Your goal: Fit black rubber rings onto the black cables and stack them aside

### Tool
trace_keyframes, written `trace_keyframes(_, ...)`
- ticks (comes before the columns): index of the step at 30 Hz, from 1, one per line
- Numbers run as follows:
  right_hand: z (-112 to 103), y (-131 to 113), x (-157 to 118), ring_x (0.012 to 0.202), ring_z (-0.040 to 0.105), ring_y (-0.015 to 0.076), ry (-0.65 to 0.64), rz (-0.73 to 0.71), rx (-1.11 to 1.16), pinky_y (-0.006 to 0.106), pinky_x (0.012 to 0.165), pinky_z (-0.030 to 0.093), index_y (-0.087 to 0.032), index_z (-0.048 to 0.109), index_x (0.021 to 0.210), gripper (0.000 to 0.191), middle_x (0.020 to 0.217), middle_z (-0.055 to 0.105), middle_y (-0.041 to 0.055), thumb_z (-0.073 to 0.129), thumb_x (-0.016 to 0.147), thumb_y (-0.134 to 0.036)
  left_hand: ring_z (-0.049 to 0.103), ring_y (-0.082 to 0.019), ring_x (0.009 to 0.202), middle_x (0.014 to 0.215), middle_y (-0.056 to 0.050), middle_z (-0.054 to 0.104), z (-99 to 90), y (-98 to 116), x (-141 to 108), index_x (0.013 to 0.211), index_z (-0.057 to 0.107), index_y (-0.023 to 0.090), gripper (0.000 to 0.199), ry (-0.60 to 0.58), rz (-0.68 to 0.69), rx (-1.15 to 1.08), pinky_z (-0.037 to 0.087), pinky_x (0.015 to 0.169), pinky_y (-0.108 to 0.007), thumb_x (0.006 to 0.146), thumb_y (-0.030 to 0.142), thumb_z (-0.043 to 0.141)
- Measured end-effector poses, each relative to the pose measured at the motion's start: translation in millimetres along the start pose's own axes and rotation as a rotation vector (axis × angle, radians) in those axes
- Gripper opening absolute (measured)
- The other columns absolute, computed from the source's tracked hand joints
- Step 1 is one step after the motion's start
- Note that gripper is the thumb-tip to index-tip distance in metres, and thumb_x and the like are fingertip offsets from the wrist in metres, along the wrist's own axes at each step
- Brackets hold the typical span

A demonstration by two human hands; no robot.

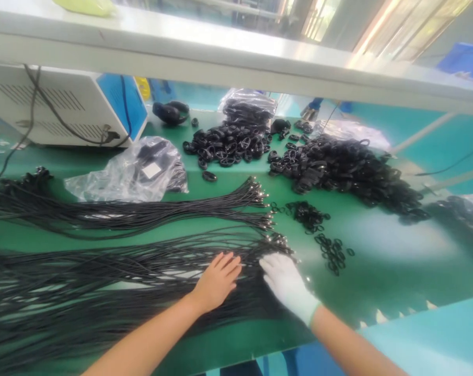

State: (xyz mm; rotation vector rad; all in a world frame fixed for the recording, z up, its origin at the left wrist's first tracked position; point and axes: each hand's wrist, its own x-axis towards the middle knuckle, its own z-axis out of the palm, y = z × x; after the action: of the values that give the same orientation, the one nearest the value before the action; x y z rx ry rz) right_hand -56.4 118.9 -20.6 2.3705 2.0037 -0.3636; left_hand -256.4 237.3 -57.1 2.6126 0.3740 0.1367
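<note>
Long black cables (114, 266) lie in a wide bundle across the green table, their metal-tipped ends toward the middle. My bare left hand (218, 279) rests palm down on the bundle, fingers stretched out. Just to its right, my right hand (287, 284) wears a white glove and lies over the cables close to their ends, fingers extended. Neither hand is wrapped round anything visible; what lies beneath the palms is hidden. Behind them is a second cable bundle (181, 206) with silvery tips. Small black rings (333, 253) are scattered right of the gloved hand.
Farther back are a clear plastic bag (122, 172), a heap of black oval parts (230, 143) and a larger pile of black pieces (346, 167). A white and blue machine (67, 107) with a cord stands back left. A white shelf beam (236, 57) crosses above the table.
</note>
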Motion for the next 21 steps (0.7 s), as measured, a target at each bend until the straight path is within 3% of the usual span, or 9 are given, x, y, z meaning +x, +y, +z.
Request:
trace_keyframes(3,0,24,-12,0.1,0.051,0.0252,0.063,0.077,0.021,0.039,0.088,0.035,-0.016,0.062,0.105,0.029,0.109,0.06,0.0118,0.037,0.09,-0.017,0.039,-0.023,0.125,0.128,0.0,0.055,0.5,4,13,0.117,0.056,0.028,0.032,0.007,-0.046,-0.018,0.023,0.109,-0.043,0.086,0.027,0.052)
trace_keyframes(5,-6,35,-12,0.104,0.048,0.0258,0.085,0.07,0.032,0.04,0.089,0.034,-0.017,0.059,0.11,0.03,0.113,0.058,0.0117,0.036,0.091,-0.019,0.039,-0.023,0.123,0.127,-0.004,0.054,-3.0,5,38,0.119,0.054,0.026,0.031,0.041,-0.126,-0.001,0.026,0.107,-0.042,0.088,0.027,0.048)
trace_keyframes(8,-13,34,-8,0.101,0.048,0.025,0.025,-0.057,0.042,0.038,0.088,0.034,-0.024,0.058,0.11,0.03,0.109,0.059,0.0062,0.056,0.081,-0.025,0.036,-0.028,0.124,0.132,-0.009,0.047,-2.0,6,85,0.124,0.049,0.022,0.045,0.04,-0.186,0.031,0.027,0.104,-0.046,0.081,0.033,0.058)
trace_keyframes(11,-10,23,-1,0.087,0.05,0.0261,-0.029,-0.063,0.007,0.038,0.078,0.035,-0.019,0.061,0.096,0.021,0.094,0.061,0.0086,0.058,0.075,-0.018,0.048,-0.027,0.11,0.114,-0.008,0.057,8.9,8,118,0.112,0.056,0.024,0.044,-0.046,-0.196,0.042,0.037,0.094,-0.042,0.072,0.037,0.067)
trace_keyframes(14,-4,22,8,0.087,0.05,0.0269,-0.023,0.002,-0.024,0.039,0.077,0.032,-0.017,0.061,0.086,0.015,0.089,0.059,0.0113,0.048,0.081,-0.011,0.053,-0.025,0.099,0.102,-0.008,0.059,17.2,5,130,0.102,0.059,0.022,0.021,-0.075,-0.254,0.07,0.041,0.084,-0.039,0.083,0.03,0.055)
trace_keyframes(16,-4,26,10,0.088,0.05,0.0267,-0.02,0.03,-0.023,0.038,0.076,0.032,-0.017,0.061,0.087,0.015,0.088,0.059,0.0108,0.049,0.081,-0.012,0.051,-0.026,0.101,0.103,-0.009,0.059,16.8,1,133,0.105,0.058,0.022,0.021,-0.069,-0.283,0.089,0.041,0.083,-0.041,0.087,0.028,0.048)
trace_keyframes(18,-6,31,6,0.084,0.05,0.0258,-0.025,0.038,-0.004,0.036,0.072,0.033,-0.018,0.062,0.087,0.01,0.087,0.06,0.0096,0.056,0.08,-0.02,0.053,-0.025,0.099,0.101,-0.006,0.06,12.6,-3,134,0.103,0.06,0.024,0.021,-0.096,-0.251,0.083,0.041,0.083,-0.039,0.086,0.031,0.051)
trace_keyframes(21,-14,35,1,0.086,0.05,0.0254,0.009,0.051,0.027,0.036,0.075,0.034,-0.019,0.063,0.084,0.017,0.089,0.059,0.0086,0.058,0.081,-0.036,0.056,-0.018,0.091,0.093,0.001,0.062,3.0,-8,136,0.096,0.064,0.03,0.018,-0.152,-0.148,0.055,0.043,0.08,-0.03,0.083,0.039,0.056)
